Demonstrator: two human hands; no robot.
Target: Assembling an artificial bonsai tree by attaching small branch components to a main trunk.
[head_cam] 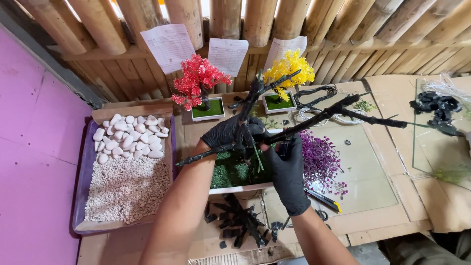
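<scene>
A cardboard-covered counter (382, 216) runs under a wall of bamboo poles (235, 19) with paper sheets pinned to it. On the left sits a purple tray (78, 196), gravel in its near half and smooth white pebbles (130, 137) in its far half. A glass sheet (363, 167) lies right of centre. At the far edge stand two finished miniature trees, a red one (198, 81) and a yellow one (289, 68), each in a small white pot with green moss.

In the middle is a white tray of green moss (233, 172), and both hands work over it. The left hand (228, 132), in a black glove, has its grip closed round the black branched trunk (255, 98) at the fork. The right hand (289, 172), also gloved, is closed on the trunk's lower stem just beside it. One long bare branch (363, 115) reaches far right, another points near left.

A clump of purple foliage (321, 162) lies right of the moss tray, a yellow-handled cutter (324, 198) near it, and black offcuts (240, 223) nearer still.

The step looks like seating the bare trunk upright in the moss, though the foot of the stem is hidden behind the hands. Setting it would call for holding it vertical while pressing the base down.
</scene>
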